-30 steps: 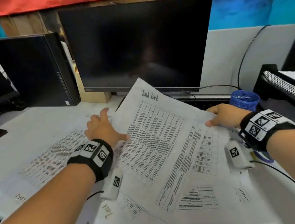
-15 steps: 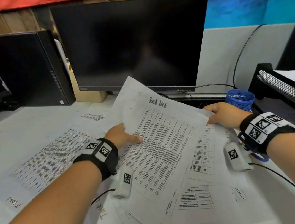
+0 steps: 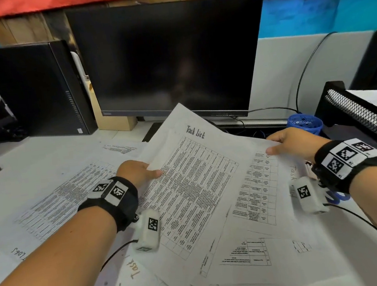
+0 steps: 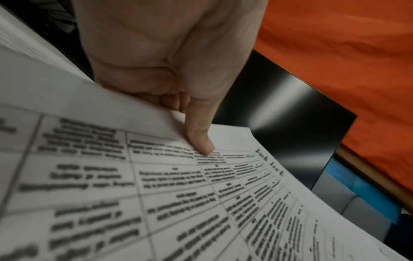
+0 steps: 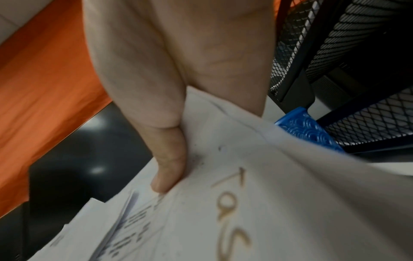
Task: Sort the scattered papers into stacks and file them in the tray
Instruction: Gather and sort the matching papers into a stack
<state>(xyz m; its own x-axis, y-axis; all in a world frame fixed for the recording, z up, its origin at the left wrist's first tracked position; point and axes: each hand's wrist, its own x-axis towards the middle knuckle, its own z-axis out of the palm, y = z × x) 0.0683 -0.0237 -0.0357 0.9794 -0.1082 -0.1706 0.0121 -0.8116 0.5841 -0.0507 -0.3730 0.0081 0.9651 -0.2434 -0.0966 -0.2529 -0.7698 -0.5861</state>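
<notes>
A loose bundle of printed "Task list" papers [image 3: 195, 189] is held between both hands over the desk. My left hand [image 3: 139, 172] pinches its left edge, thumb on top of the printed table [image 4: 201, 141], fingers hidden beneath. My right hand [image 3: 287, 145] grips the right edge, its thumb [image 5: 170, 159] pressed on the sheets [image 5: 245, 194]. More sheets [image 3: 55, 204] lie flat on the desk at the left. The black mesh tray [image 3: 367, 118] stands at the right, with paper on its top tier.
A dark monitor [image 3: 167, 57] stands just behind the papers. A black computer case [image 3: 31, 90] sits at the back left. A blue mesh cup [image 3: 305, 123] stands beside the tray [image 5: 346, 58]. Cables run along the desk behind the cup.
My left hand moved from resting on the desk sheets to pinching the bundle's left edge. The papers have been gathered and lifted a little; my right hand kept its hold.
</notes>
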